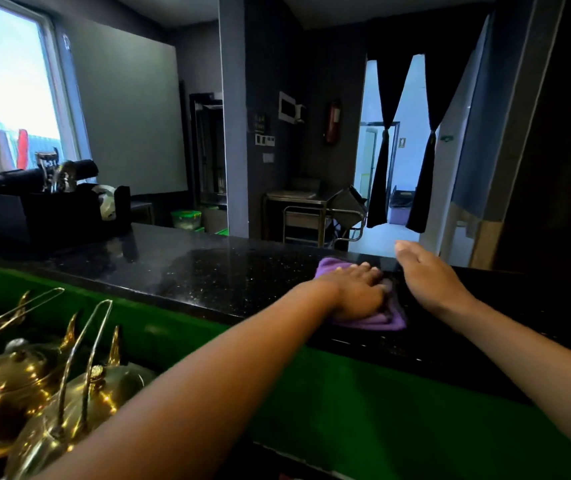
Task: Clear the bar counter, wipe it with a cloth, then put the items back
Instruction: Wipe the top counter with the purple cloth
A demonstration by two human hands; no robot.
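A black speckled bar counter (pixel 228 268) runs across the view. A folded purple cloth (pixel 377 320) lies on it at centre right. My left hand (pixel 356 292) presses flat on the cloth, fingers pointing toward the far edge. My right hand (pixel 429 275) hovers just right of the cloth with fingers straight and together, holding nothing. A damp, hazy patch shows on the counter left of the cloth.
A black holder with metal bar tools (pixel 59 199) stands at the counter's far left. Brass teapots with tall handles (pixel 34 386) sit below the counter at lower left, in front of a green panel (pixel 346 403). Beyond the counter are a metal trolley (pixel 315 216) and a curtained doorway (pixel 405 150).
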